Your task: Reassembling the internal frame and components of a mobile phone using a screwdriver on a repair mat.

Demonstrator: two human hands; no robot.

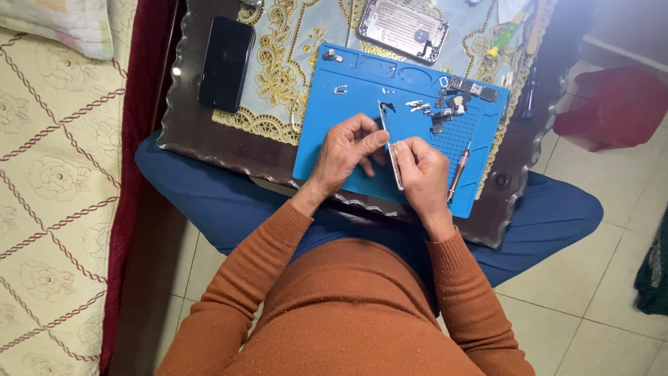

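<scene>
Hands meet over the near half of a blue repair mat, both closed on a thin phone panel held on edge, so only its narrow side shows. The left hand pinches the far part of the panel between thumb and forefinger, its other fingers curled loosely beneath. The right hand wraps the near end, fingers folded round it and thumb pressed against the edge. The panel hangs just above the mat, not resting on it.

Judging from this grip, the step in hand is a close check or handling of the panel's edge during a phone teardown; whether something is being peeled off or pressed on cannot be told. Any further move calls for a steady two-point hold and light pressure, since so thin a piece would flex easily.

On the mat's far right lie small loose parts and a slim circuit board; a screwdriver lies just right of the right hand. Farther off on the bench sit an opened phone housing and, to the left, a dark phone.
</scene>
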